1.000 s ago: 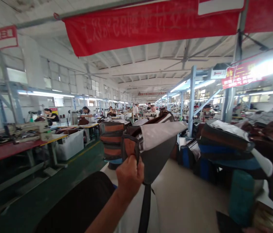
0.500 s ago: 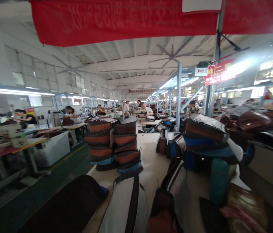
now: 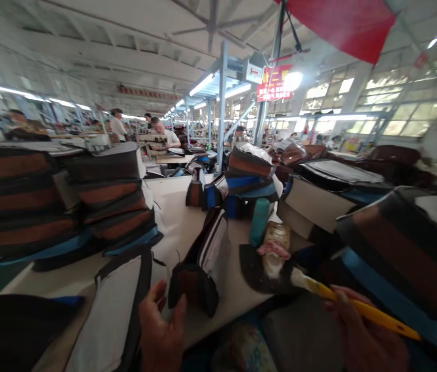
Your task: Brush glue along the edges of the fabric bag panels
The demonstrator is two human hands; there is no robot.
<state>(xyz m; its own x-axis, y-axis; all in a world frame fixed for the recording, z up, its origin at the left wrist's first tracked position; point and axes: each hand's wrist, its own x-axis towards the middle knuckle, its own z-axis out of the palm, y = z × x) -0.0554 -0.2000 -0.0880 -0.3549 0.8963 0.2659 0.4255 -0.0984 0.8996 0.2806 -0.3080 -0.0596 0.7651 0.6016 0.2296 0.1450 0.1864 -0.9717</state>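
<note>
My left hand (image 3: 162,328) is raised at the bottom centre, thumb and fingers apart, holding nothing. It is nearest to a standing brown and black bag piece (image 3: 193,281) and a grey-white panel with a black edge (image 3: 115,305). At the lower right, my right hand (image 3: 365,330) grips a brush with a yellow handle (image 3: 381,316). The pale bristles point left, close to a glue-smeared container (image 3: 274,263) with a pink cloth around it. Behind that container stands a teal cylinder (image 3: 259,222).
Stacks of brown, black and blue bag pieces (image 3: 113,194) stand on the white table (image 3: 167,199) at left. More pieces (image 3: 408,258) fill the right. A blue metal post (image 3: 223,108) rises behind. Several people sit or stand farther back.
The view has swung right and down. Both my hands have come into view, the right one with the yellow brush. The teal cylinder and container now appear nearer the centre.
</note>
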